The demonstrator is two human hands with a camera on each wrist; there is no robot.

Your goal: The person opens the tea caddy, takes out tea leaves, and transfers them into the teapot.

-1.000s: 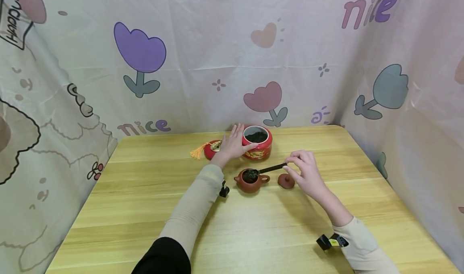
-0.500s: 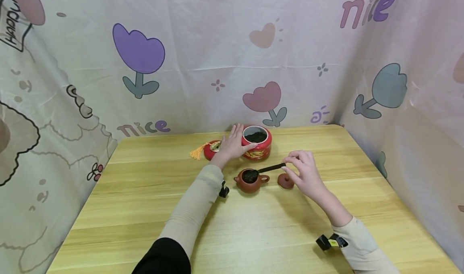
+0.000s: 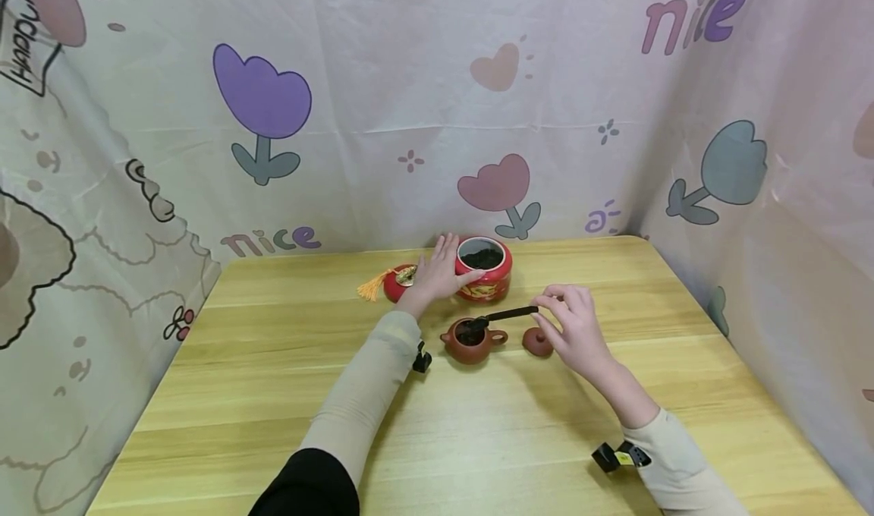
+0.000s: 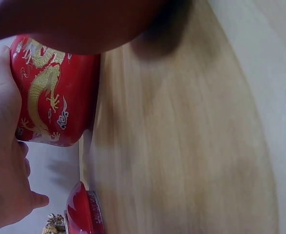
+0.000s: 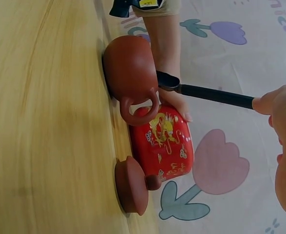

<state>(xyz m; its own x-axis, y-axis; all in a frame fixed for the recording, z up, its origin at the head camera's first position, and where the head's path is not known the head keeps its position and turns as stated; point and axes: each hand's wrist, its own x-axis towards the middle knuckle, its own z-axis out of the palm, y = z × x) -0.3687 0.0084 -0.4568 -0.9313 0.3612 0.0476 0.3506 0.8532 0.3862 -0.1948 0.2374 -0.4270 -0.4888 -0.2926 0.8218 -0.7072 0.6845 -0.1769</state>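
My right hand (image 3: 575, 326) pinches the handle end of a black tea scoop (image 3: 512, 313). The scoop's head reaches over the mouth of a small brown clay teapot (image 3: 470, 353), which has dark tea leaves inside. The right wrist view shows the scoop (image 5: 216, 95) slanting down to the teapot (image 5: 130, 68). My left hand (image 3: 435, 275) lies against the left side of a red tea jar (image 3: 486, 287), fingers straight, thumb across its front. Dark leaves show in the jar's mouth. A gold dragon decorates the jar (image 4: 55, 92) in the left wrist view.
A red jar lid (image 3: 394, 284) with an orange tassel lies left of the jar, partly behind my left hand. The brown teapot lid (image 3: 538, 341) sits right of the teapot, below my right hand. A printed curtain (image 3: 362, 121) stands behind the wooden table (image 3: 273, 364).
The scoop's head has risen from the leaves in the teapot and shows more plainly above its mouth. My right hand has barely shifted. My left hand, the jar and teapot stay in place.
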